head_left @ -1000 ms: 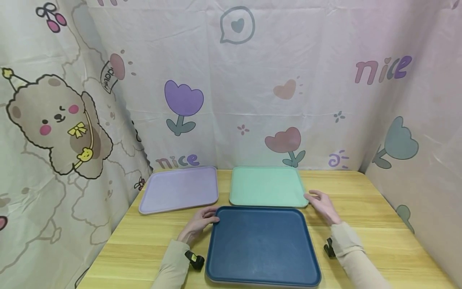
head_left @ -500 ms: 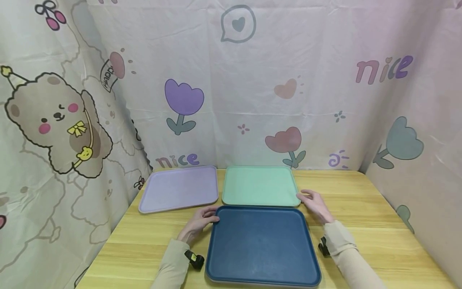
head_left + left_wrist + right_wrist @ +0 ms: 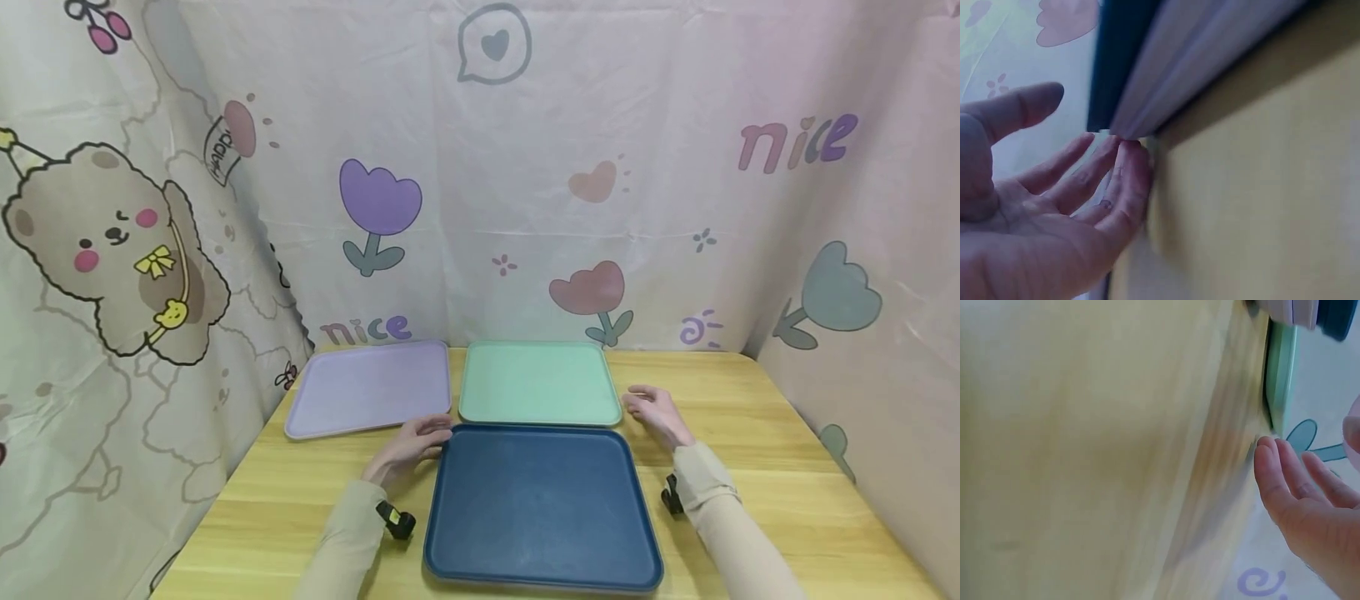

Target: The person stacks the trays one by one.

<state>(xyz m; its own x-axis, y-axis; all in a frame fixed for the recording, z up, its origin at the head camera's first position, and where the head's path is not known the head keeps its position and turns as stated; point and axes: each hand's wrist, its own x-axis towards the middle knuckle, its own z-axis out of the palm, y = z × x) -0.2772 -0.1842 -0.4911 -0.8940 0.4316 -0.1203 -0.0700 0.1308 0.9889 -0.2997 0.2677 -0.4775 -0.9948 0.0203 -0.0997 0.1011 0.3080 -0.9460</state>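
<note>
Visibly, left hand (image 3: 407, 447) borders one blue tray (image 3: 543, 507), right hand (image 3: 659, 414) one green tray (image 3: 540, 383).

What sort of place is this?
Perhaps a curtained tabletop workspace, though I can't be certain. Pale cartoon-printed fabric curtains hang behind and beside a yellowish wood-grain table, which bears a rectangular lilac tray, a rectangular mint-green tray and a rectangular dark-blue tray.
</note>
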